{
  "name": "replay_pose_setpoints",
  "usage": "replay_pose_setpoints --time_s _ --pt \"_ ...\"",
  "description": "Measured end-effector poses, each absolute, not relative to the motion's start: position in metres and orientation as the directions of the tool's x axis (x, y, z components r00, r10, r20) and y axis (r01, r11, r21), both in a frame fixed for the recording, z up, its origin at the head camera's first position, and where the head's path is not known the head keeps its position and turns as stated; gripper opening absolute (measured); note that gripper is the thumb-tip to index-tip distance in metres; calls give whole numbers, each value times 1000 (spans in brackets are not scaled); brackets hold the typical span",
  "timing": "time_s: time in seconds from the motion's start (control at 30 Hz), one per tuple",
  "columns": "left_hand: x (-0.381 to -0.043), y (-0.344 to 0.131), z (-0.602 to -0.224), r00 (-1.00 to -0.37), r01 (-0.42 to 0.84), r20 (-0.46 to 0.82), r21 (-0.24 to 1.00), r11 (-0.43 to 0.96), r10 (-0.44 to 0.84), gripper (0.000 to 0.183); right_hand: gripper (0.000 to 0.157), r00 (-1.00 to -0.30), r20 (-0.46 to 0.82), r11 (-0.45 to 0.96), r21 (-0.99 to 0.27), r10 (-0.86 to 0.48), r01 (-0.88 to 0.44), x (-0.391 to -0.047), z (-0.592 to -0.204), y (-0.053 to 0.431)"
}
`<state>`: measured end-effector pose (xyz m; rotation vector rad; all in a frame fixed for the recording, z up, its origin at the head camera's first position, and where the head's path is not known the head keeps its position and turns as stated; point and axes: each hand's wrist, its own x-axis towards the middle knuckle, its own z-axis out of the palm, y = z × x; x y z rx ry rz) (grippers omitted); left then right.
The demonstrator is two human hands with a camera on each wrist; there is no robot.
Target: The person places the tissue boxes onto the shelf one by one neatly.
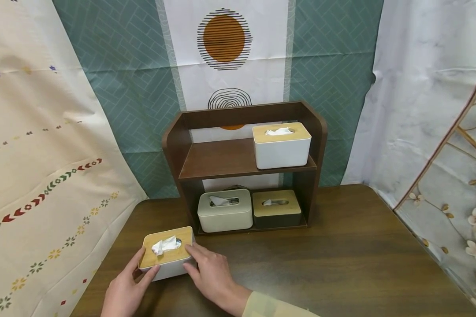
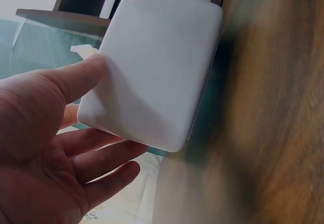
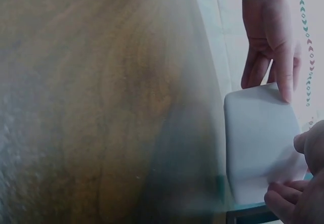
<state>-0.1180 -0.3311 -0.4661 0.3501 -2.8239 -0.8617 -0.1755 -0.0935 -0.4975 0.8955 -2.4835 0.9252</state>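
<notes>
Both hands hold a white tissue box [image 1: 170, 269] with a light wooden lid and a white tissue poking from its slot. At the box's left end, my left hand [image 1: 128, 286] has its thumb on the near side; the left wrist view shows the fingers [image 2: 109, 161] around that end. My right hand [image 1: 214, 273] grips the other end, its thumb low on the near corner and a fingertip on the lid. The near wall of the box [image 3: 260, 138] faces the right wrist camera. The box appears raised slightly off the table. Its far side is hidden.
A dark brown two-tier shelf [image 1: 222, 159] stands at the table's back. On its upper board sits a white wooden-lidded tissue box [image 1: 283, 154]; below are a beige tissue box [image 1: 226, 220] and a dark one with a wooden lid [image 1: 277, 220]. Patterned curtains [image 1: 143, 110] hang behind.
</notes>
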Motion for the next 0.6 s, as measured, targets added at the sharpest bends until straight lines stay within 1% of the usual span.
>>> replay_pose_setpoints --time_s 0.17,0.37,0.6 --pt "-116 -327 -460 -957 -166 107 563 810 -270 82 44 -736 523 592 -453 -430 -667 -176 -493 -89" --pt "-110 -320 -453 -951 -124 164 572 811 -262 74 40 -712 591 588 -441 -378 -678 -178 -486 -77" --pt "-108 -310 -444 -931 -102 225 593 799 -286 73 44 -678 651 580 -423 -341 -697 -180 -473 -63"
